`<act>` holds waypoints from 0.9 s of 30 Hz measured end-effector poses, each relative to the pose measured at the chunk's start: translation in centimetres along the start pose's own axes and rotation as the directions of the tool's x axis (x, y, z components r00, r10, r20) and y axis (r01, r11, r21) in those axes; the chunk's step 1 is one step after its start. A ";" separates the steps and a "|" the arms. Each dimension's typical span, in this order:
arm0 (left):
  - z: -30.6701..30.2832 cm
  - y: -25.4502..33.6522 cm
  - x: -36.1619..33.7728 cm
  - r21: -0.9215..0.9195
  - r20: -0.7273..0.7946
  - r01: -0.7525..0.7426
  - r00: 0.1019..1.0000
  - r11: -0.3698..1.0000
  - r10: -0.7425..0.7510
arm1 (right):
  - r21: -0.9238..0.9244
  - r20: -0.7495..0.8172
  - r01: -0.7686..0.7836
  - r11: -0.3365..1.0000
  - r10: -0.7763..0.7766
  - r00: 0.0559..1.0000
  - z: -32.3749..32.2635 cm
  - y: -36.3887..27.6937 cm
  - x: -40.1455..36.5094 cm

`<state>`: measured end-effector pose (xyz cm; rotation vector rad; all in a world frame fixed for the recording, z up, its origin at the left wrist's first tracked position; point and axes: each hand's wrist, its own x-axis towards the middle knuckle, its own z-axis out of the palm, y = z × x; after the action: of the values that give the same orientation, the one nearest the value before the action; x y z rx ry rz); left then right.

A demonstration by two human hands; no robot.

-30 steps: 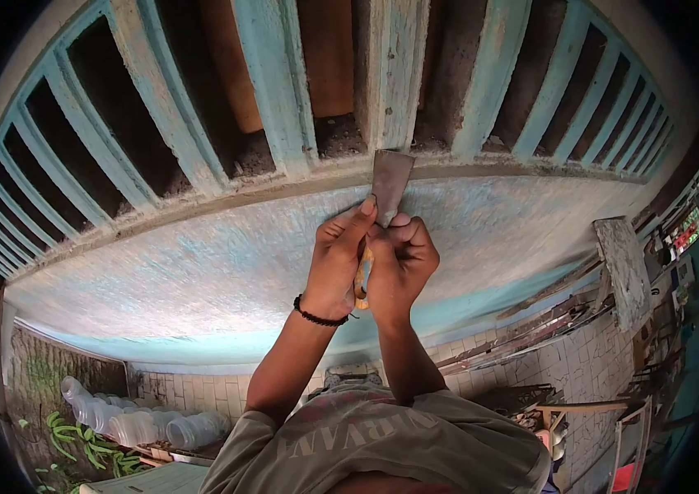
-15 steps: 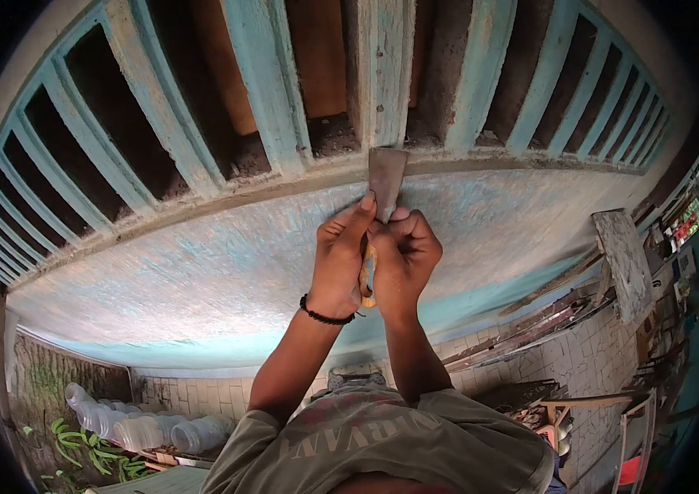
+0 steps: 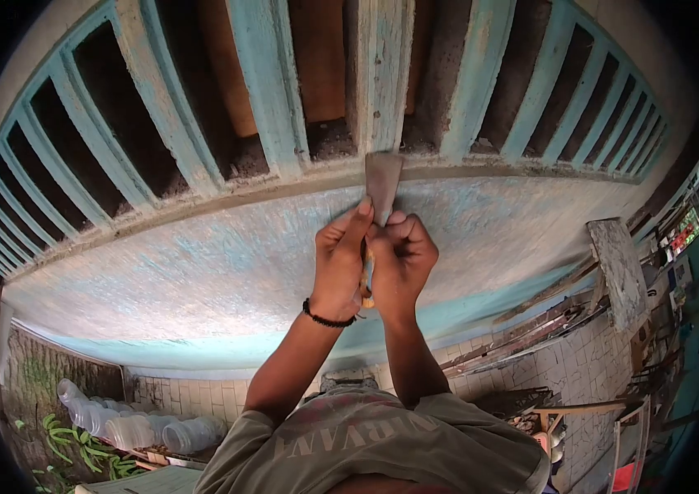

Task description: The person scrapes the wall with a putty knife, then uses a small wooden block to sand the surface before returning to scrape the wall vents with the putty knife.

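Note:
Both of my hands grip one paint scraper [image 3: 383,183], its metal blade pointing away from me. The blade's flat edge meets the foot of a worn turquoise slat [image 3: 381,90], at the ledge [image 3: 329,171] below the slats. My left hand [image 3: 338,267], with a black bracelet at the wrist, is closed round the handle, its thumb laid along the blade. My right hand [image 3: 401,262] is closed on the handle from the other side. Most of the handle is hidden; a yellowish end shows between the palms. Beneath the ledge, the wall [image 3: 226,255] carries patchy, scraped turquoise paint.
Several clear plastic jars [image 3: 131,430] lie at the lower left beside green plants [image 3: 77,445]. A weathered board [image 3: 618,272] leans at the right, near long wooden strips [image 3: 522,333] on the tiled floor [image 3: 576,370]. A wooden frame [image 3: 588,409] stands at the lower right.
The scraper's blade sits slightly lower and a little further left in view, and the whole scene has shifted slightly. Both hands keep the same grip on it.

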<state>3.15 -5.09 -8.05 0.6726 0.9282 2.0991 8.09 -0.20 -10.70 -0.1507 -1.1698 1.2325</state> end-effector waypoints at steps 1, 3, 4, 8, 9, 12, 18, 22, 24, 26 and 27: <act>-0.4 -0.3 0.0 -0.003 0.010 0.002 1.000 1.000 -0.002 | 0.002 -0.004 -0.024 1.000 0.024 1.000 0.0 -0.1 0.0; -0.5 -0.3 0.2 -0.022 0.034 -0.012 0.999 1.000 0.013 | 0.005 -0.010 -0.076 0.997 0.076 0.997 0.0 -0.4 0.1; -0.5 -0.3 0.3 -0.035 0.043 -0.019 0.999 0.999 0.020 | 0.014 -0.001 -0.063 0.998 0.063 0.998 0.0 -0.3 0.1; -0.5 -0.2 0.0 0.007 0.033 -0.039 0.999 0.999 0.039 | 0.063 0.013 -0.073 0.995 0.073 0.997 -0.3 0.1 0.1; -0.2 -0.3 -0.1 0.000 0.013 -0.045 0.999 0.999 0.045 | 0.078 0.010 -0.090 0.993 0.090 0.996 -0.4 0.2 0.1; 0.3 -0.4 0.1 -0.029 -0.022 -0.042 0.999 0.999 0.041 | 0.038 0.021 -0.096 0.995 0.095 0.995 -0.5 0.0 0.2; 0.0 -1.2 -0.4 -0.013 -0.030 -0.091 0.995 0.996 0.090 | 0.088 0.092 -0.132 0.987 0.124 0.988 -1.1 -0.3 0.5; -0.3 -0.7 0.2 -0.013 -0.011 -0.076 0.997 0.997 0.075 | 0.030 0.074 -0.143 0.989 0.140 0.987 -0.6 -0.4 0.6; -0.4 -0.4 0.7 0.002 0.003 -0.111 0.994 0.994 0.111 | 0.037 0.083 -0.154 0.987 0.150 0.985 0.0 -0.7 1.3; -0.4 -0.2 0.7 0.022 -0.011 -0.107 0.994 0.994 0.108 | 0.022 0.077 -0.138 0.990 0.136 0.988 0.4 -0.9 1.2; -0.2 0.0 0.4 0.034 -0.032 -0.087 0.996 0.996 0.088 | 0.022 0.068 -0.135 0.991 0.133 0.989 0.4 -0.7 0.8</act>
<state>2.78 -4.81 -8.12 0.7084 0.9694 2.1819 8.17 -0.04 -9.59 -0.1722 -1.2163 1.3796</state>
